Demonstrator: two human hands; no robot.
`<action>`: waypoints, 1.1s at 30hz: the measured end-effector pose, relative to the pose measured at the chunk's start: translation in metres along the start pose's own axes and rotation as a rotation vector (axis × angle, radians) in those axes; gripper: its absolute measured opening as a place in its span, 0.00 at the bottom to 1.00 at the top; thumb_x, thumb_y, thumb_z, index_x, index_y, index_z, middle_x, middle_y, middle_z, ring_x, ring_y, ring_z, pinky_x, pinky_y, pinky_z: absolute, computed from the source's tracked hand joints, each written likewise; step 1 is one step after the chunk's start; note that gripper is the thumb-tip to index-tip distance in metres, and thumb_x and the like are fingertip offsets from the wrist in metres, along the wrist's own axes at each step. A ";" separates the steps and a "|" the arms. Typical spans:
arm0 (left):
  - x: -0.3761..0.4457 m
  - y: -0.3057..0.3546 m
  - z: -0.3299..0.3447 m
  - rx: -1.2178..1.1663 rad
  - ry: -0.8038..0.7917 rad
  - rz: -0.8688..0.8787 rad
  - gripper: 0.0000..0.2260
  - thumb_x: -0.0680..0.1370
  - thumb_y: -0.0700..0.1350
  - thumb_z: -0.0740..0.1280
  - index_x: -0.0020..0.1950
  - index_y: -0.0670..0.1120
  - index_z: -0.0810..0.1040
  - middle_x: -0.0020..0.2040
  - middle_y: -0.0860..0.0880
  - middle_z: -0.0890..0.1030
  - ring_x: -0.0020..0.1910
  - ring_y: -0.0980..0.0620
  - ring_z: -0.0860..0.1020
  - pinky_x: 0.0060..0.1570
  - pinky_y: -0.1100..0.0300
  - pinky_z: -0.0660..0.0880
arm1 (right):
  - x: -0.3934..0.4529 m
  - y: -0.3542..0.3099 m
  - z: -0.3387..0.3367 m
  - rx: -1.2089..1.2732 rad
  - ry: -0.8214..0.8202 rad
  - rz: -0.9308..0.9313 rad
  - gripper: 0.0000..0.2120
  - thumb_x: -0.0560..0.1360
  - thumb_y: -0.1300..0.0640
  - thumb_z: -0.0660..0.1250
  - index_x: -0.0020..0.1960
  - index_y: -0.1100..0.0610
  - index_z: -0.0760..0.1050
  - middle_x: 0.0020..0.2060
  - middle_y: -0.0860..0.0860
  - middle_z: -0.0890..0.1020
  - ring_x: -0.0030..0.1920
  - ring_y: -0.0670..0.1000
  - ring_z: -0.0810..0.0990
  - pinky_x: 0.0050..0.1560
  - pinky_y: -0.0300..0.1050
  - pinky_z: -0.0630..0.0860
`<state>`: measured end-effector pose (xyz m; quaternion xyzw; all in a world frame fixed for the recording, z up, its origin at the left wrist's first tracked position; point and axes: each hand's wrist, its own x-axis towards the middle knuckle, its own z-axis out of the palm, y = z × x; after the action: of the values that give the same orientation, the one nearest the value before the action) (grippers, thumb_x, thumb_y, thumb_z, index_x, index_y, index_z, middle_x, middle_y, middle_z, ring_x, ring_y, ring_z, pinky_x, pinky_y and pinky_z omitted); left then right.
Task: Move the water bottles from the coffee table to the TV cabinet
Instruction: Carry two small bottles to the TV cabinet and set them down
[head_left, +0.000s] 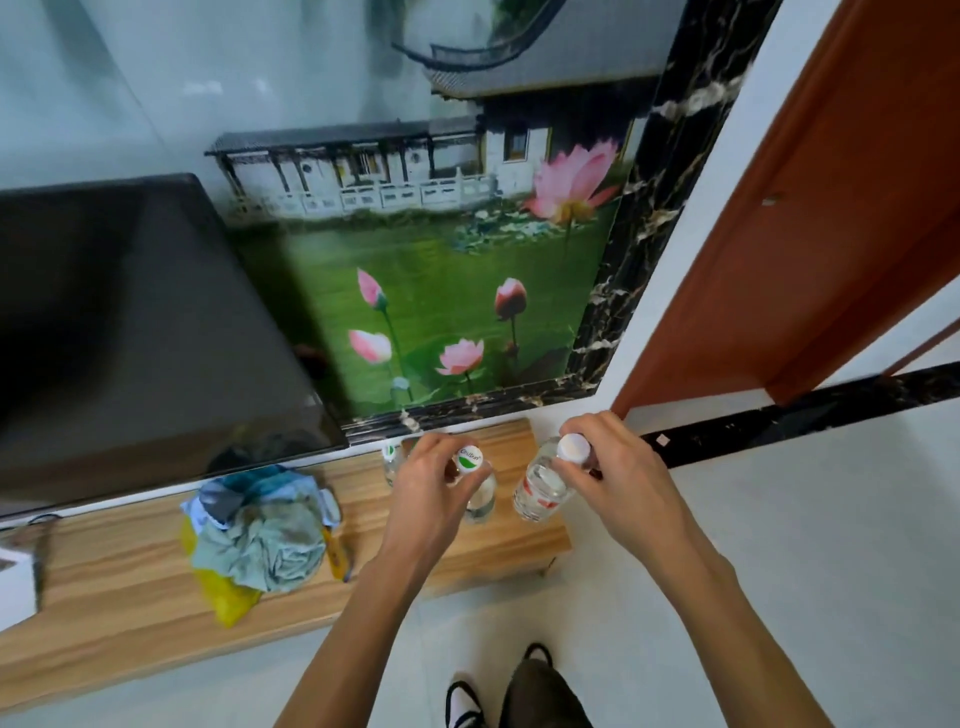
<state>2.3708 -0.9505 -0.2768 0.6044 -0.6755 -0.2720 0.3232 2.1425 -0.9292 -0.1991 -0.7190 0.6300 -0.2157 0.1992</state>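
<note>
Two clear plastic water bottles stand over the right end of the wooden TV cabinet (130, 587). My left hand (428, 486) grips the neck of the bottle with the green-and-white cap (480, 493). My right hand (618, 467) grips the neck of the red-labelled bottle with the plain white cap (540, 486), which tilts slightly left. A third bottle (390, 462) stands on the cabinet behind my left hand, mostly hidden. Whether the two held bottles rest on the cabinet top I cannot tell. The coffee table is out of view.
A large dark TV (140, 332) fills the cabinet's left and middle. A bundle of cloth and bags (260, 535) lies on the cabinet left of my hands. A white box (15, 587) sits at the far left. A brown door (805, 218) stands right. My foot (467, 701) is on the pale floor.
</note>
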 end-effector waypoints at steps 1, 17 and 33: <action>0.009 -0.005 0.000 0.015 0.004 -0.009 0.13 0.77 0.50 0.76 0.60 0.49 0.84 0.51 0.56 0.77 0.46 0.53 0.79 0.47 0.61 0.77 | 0.012 0.000 0.003 -0.004 -0.008 -0.007 0.11 0.77 0.55 0.71 0.58 0.51 0.75 0.53 0.47 0.76 0.49 0.48 0.76 0.45 0.44 0.71; 0.121 -0.071 0.042 0.063 0.010 -0.182 0.16 0.75 0.46 0.78 0.62 0.49 0.83 0.51 0.58 0.77 0.41 0.64 0.77 0.42 0.77 0.69 | 0.180 0.068 0.077 0.016 -0.260 -0.103 0.12 0.77 0.54 0.72 0.58 0.49 0.72 0.54 0.46 0.74 0.52 0.50 0.77 0.48 0.47 0.75; 0.185 -0.217 0.133 0.226 -0.173 -0.154 0.17 0.72 0.37 0.79 0.59 0.44 0.85 0.56 0.46 0.84 0.48 0.43 0.84 0.47 0.62 0.70 | 0.237 0.184 0.263 0.095 -0.324 -0.078 0.16 0.77 0.55 0.72 0.61 0.44 0.72 0.60 0.39 0.74 0.57 0.44 0.77 0.51 0.45 0.79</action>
<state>2.3975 -1.1637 -0.5070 0.6613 -0.6785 -0.2695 0.1720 2.1666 -1.1835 -0.5056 -0.7579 0.5504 -0.1340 0.3235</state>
